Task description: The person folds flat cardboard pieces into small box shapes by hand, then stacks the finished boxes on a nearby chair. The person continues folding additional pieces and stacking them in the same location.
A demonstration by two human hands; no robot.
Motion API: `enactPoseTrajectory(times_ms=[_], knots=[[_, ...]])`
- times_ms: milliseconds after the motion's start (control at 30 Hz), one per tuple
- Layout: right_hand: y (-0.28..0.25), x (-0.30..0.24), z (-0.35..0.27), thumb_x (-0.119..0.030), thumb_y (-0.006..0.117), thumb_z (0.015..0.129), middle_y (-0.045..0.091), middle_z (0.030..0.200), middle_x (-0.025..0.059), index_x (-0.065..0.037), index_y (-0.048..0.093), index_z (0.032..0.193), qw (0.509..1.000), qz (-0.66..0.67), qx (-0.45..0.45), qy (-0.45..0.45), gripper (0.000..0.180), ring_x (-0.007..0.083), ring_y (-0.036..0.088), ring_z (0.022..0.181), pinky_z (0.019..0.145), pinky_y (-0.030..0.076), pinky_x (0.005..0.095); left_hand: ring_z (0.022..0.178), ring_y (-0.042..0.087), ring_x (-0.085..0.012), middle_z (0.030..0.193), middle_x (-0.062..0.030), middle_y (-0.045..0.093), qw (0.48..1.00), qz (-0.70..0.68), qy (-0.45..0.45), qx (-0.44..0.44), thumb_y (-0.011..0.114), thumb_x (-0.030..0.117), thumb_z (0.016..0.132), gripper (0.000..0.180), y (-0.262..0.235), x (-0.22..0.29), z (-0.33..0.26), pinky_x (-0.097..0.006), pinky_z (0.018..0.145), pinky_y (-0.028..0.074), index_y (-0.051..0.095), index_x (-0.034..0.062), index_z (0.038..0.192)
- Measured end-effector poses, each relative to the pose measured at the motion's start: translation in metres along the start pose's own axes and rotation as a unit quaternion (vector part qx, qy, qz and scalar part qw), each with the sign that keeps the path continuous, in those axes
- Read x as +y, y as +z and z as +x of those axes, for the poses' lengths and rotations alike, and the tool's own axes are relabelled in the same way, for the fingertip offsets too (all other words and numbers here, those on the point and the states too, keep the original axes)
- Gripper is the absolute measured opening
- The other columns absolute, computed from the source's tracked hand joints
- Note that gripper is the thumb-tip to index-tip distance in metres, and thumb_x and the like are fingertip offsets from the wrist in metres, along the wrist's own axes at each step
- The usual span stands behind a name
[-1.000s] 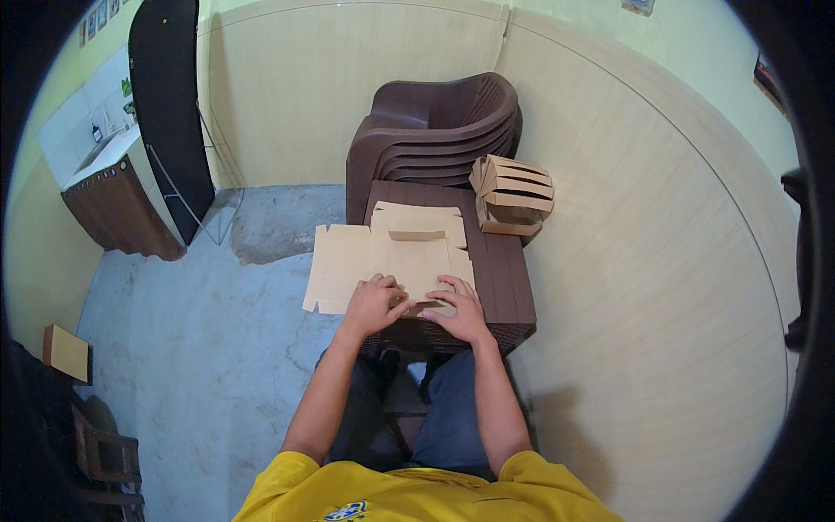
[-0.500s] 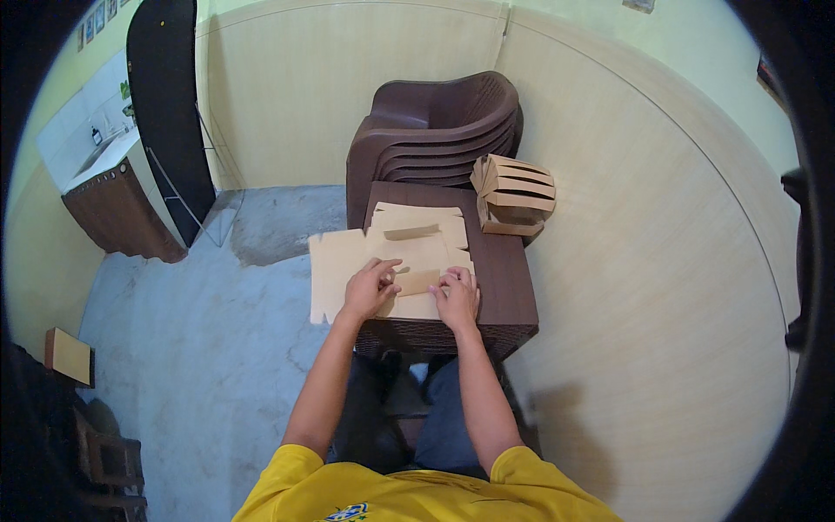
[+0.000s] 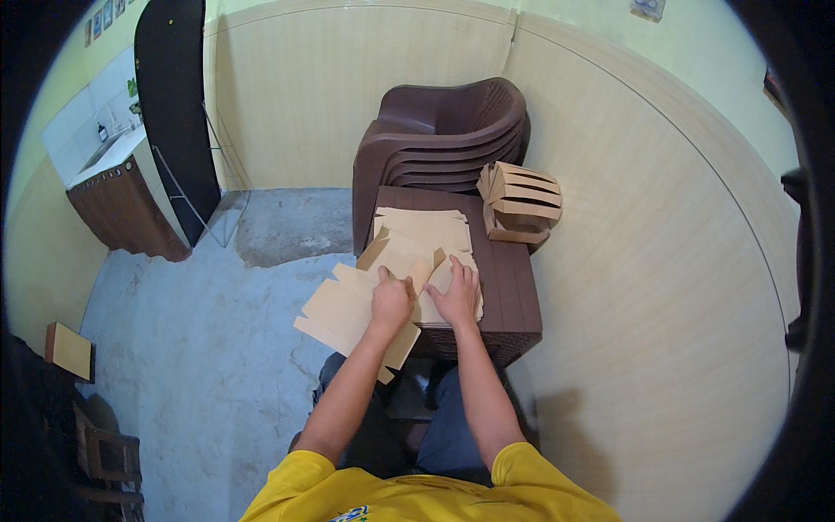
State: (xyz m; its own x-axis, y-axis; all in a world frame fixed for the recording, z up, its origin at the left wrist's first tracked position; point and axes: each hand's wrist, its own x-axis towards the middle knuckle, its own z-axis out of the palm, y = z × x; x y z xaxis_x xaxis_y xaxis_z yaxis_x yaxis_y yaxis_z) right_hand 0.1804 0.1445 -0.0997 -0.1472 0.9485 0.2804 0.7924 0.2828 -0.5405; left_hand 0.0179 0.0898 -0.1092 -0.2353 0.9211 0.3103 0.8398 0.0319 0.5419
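A flat tan cardboard box blank [image 3: 337,306] with cut flaps lies askew over the near left part of the brown woven-sided table [image 3: 509,291], its left end sticking out past the edge. Beneath it, further cardboard blanks [image 3: 426,223] lie flat. My left hand [image 3: 393,300] is on the askew blank, fingers curled in at a raised fold near its middle. My right hand [image 3: 456,294] rests on the cardboard to the right with fingers stretched and thumb apart, beside a small upright flap [image 3: 437,258].
A folded cardboard carton with slatted top [image 3: 522,200] sits at the table's far right, by the wall. Stacked brown plastic chairs [image 3: 444,139] stand behind the table. At left are a folded black board [image 3: 172,113] and a sink counter [image 3: 109,161].
The top blank has turned askew, with its left end swung toward me. My left hand has shifted right and nearer. My right hand's fingers have spread.
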Motion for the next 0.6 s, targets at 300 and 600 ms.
enactPoseTrajectory(times_ms=[300, 600], knots=[[0.006, -0.019, -0.021, -0.044, 0.098, 0.073, 0.063, 0.136, 0.0086, -0.017, 0.059, 0.139, 0.998, -0.017, 0.041, 0.043, 0.081, 0.0323, 0.051, 0.137, 0.117, 0.034, 0.0505, 0.103, 0.071, -0.0402, 0.117, -0.0169, 0.067, 0.993, 0.112, 0.009, -0.032, 0.069, 0.031, 0.101, 0.023, -0.003, 0.007, -0.004, -0.053, 0.081, 0.061, 0.081, 0.0138, 0.111], [0.018, -0.032, 0.002, -0.046, 0.094, 0.078, 0.066, 0.116, 0.0049, -0.015, 0.071, 0.103, 0.988, -0.063, 0.077, 0.12, 0.046, 0.0289, 0.055, 0.127, 0.106, 0.037, 0.0489, 0.114, 0.061, -0.0284, 0.114, -0.0075, 0.065, 0.983, 0.136, 0.119, 0.016, 0.072, 0.038, 0.099, 0.027, -0.02, -0.017, -0.014, -0.047, 0.09, 0.047, 0.081, 0.0309, 0.123]])
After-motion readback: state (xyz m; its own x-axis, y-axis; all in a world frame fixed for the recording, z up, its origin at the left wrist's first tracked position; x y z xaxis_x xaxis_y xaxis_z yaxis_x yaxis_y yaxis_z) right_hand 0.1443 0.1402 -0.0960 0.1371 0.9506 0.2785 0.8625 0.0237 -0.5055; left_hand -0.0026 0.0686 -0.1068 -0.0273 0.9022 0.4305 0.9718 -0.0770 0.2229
